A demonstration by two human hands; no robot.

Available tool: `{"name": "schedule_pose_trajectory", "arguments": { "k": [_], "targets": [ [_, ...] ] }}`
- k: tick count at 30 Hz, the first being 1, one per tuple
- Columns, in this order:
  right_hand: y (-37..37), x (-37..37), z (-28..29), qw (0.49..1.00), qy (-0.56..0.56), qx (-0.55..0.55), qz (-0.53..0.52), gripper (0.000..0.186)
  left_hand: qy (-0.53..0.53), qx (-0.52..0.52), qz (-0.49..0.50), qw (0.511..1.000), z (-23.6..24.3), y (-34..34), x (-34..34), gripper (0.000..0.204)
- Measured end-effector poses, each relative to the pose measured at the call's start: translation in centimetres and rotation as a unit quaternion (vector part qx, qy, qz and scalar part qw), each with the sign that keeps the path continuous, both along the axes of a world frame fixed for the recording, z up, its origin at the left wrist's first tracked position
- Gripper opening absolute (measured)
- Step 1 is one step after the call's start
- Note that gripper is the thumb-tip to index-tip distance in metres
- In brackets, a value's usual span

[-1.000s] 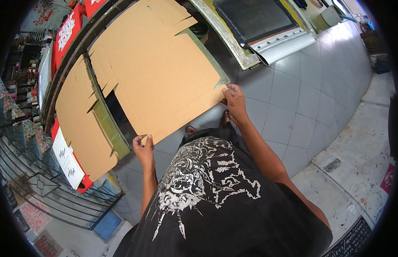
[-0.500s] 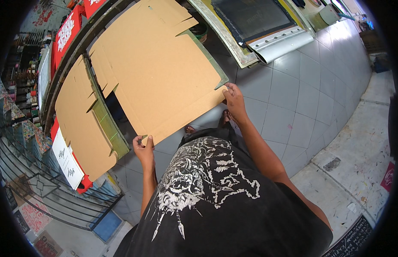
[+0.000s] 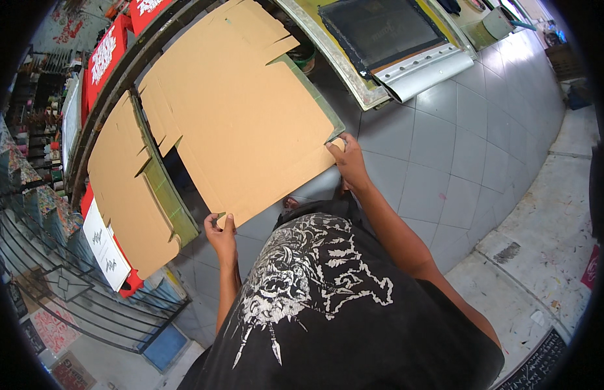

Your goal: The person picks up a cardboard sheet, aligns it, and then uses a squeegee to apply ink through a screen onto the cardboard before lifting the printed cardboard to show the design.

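Note:
A flat tan cardboard sheet [image 3: 237, 110] with slits and cut-out notches lies in front of me on a green board [image 3: 317, 95]. My left hand [image 3: 222, 235] pinches its near left corner between thumb and fingers. At the near right corner, my right hand [image 3: 349, 161] is closed on the edge, its fingertips beside the green board's corner. The sheet's near edge overhangs the board, above the floor. To the left, a second cut cardboard sheet [image 3: 123, 188] rests on another green board [image 3: 168, 201]; neither hand touches it.
A dark mesh printing screen [image 3: 383, 32] stands at the far right, with a silver metal bar [image 3: 425, 73] along its near side. Red printed pieces [image 3: 105, 55] lie beyond the rail. A white printed sheet [image 3: 105, 247] and black railing [image 3: 87, 312] are at left, grey tiles [image 3: 438, 149] at right.
My right hand has shifted slightly at the corner, its fingers now further over the sheet's edge. The left hand keeps its pinch. The whole view has moved a little.

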State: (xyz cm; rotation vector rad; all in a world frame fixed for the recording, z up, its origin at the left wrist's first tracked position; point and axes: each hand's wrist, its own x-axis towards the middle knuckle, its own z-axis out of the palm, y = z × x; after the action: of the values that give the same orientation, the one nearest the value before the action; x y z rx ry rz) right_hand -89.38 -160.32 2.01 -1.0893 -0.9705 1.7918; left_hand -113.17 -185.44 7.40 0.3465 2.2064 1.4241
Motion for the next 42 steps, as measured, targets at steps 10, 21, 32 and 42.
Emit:
{"name": "schedule_pose_trajectory", "arguments": {
  "k": [10, 21, 32, 42],
  "targets": [
    [-0.3, -0.1, 3.2, 0.999, -0.034, -0.012, 0.007, 0.051, -0.003, 0.010, -0.005, 1.000, -0.3, -0.2, 0.3, 0.035],
    [-0.2, -0.3, 3.0, 0.999, -0.035, -0.013, -0.006, 0.046, 0.003, 0.004, -0.013, 1.000, -0.1, -0.2, 0.3, 0.035],
    [-0.3, -0.4, 2.2, 1.000, -0.017, -0.017, -0.018, 0.047, -0.005, 0.020, -0.022, 1.000, -0.7, -0.5, 0.0, 0.036],
    [-0.1, -0.3, 3.1, 0.999, -0.036, 0.004, -0.006, 0.041, -0.010, 0.018, -0.017, 1.000, -0.3, -0.3, 0.1, 0.037]
  ]
}}
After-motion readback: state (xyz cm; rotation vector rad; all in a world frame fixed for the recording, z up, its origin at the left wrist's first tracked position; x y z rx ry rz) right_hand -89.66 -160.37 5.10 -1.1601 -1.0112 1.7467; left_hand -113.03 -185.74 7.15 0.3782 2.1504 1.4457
